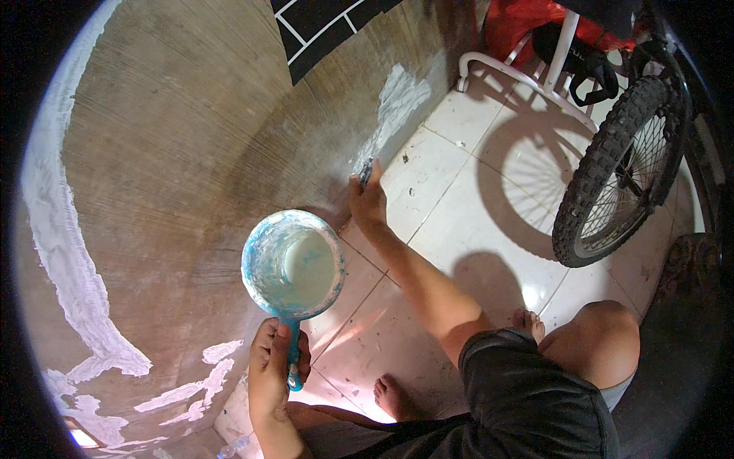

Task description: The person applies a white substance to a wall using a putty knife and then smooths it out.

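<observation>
My left hand (273,359) is wrapped round the blue handle of a dipper (336,239), a round scoop with white smears on its rim and inner wall. Pale, milky-looking material lies in its bottom. Low on the brown wall (183,122), my right hand (369,200) pinches a small dark tool whose kind I cannot make out. Its end is at the lower tip of a rough white patch (404,96) on the wall, just above the floor. The fingers hide most of this tool.
A bicycle wheel (612,172) with a knobbly tyre stands on the right. Behind it is a white metal frame (527,76) with red material. White floor tiles (451,218) carry small specks. More white patches (69,252) run along the wall's left side; a black panel (321,30) is above.
</observation>
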A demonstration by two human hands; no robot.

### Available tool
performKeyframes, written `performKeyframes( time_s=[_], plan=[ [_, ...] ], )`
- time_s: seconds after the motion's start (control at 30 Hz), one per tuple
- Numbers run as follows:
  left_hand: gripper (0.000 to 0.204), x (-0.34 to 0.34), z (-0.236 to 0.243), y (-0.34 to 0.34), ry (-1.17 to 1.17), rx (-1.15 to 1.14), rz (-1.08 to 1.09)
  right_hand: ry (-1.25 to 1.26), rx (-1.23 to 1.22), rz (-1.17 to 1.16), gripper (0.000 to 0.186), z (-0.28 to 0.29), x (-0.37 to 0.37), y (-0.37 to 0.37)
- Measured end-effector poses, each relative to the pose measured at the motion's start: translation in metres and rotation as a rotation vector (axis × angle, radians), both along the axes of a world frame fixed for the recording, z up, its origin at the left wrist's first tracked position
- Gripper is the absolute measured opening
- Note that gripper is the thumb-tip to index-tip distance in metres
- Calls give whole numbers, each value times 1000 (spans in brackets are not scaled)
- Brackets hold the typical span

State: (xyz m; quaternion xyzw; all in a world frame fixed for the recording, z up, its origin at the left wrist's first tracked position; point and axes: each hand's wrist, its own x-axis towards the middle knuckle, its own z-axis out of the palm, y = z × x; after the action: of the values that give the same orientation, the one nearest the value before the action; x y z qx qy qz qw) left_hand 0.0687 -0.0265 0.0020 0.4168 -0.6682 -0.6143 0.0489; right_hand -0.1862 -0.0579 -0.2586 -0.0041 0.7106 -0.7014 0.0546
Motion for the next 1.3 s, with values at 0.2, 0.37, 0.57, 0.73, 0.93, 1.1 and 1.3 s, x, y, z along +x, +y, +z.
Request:
performKeyframes(
  time_s=[0.2,0.37,0.57,0.73,0.93,1.1,1.3],
  plan=[
    [36,6,-1,-5,20,-15,-17,10,107,327,73,-12,74,-25],
    [37,3,2,-4,20,-16,-21,244,-33,211,77,-16,125,-14],
    [37,10,0,-8,22,-57,-19,33,14,-1,63,-21,42,-14],
    [35,10,-1,-8,39,-36,-6,-3,43,171,67,-24,60,-26],
    [32,14,3,-10,42,-31,-2,79,-65,321,68,13,141,0],
    [31,15,5,-7,60,-43,38,-59,-95,62,66,-16,77,-8],
    [33,15,6,-4,71,-17,15,29,84,-21,68,-42,49,-47]
  ],
)
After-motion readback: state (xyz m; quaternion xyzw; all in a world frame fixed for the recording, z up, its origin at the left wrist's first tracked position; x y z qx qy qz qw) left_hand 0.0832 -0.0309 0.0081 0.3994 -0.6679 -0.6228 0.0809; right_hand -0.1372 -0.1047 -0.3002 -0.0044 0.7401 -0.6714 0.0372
